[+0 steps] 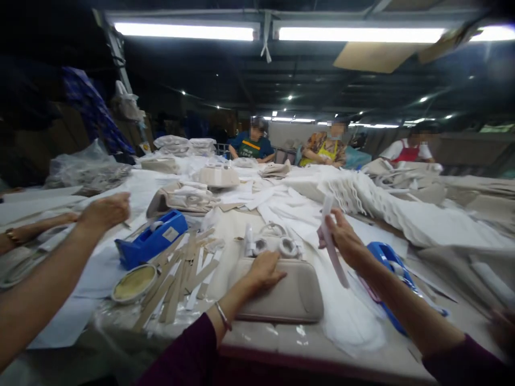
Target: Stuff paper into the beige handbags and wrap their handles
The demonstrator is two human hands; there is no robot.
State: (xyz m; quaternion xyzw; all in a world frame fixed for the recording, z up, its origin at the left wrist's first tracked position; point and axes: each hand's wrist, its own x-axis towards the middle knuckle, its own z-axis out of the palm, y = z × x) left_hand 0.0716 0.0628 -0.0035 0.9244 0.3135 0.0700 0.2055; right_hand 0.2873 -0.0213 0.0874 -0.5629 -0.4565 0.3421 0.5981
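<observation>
A beige handbag (pixel 277 295) lies flat at the table's front, its handle and white-wrapped ring fittings (pixel 287 245) toward the far side. My left hand (pixel 263 271), a bracelet at its wrist, grips the bag's upper edge, thumb over the front panel and fingers partly hidden. To the right of the bag, my right hand (pixel 344 233) is raised and closed around a pale translucent strip (pixel 335 257), which hangs down at a slant. White sheet material (pixel 350 316) spreads beneath that hand.
Blue tape dispensers (pixel 155 238) (pixel 388 262) flank the work. Left of the bag lie cut strips (pixel 181 279) and a round tin (pixel 134 283). A co-worker's arm (pixel 76 241) reaches in from the left. Foam sheets (pixel 362 198) stack at right; several people sit beyond.
</observation>
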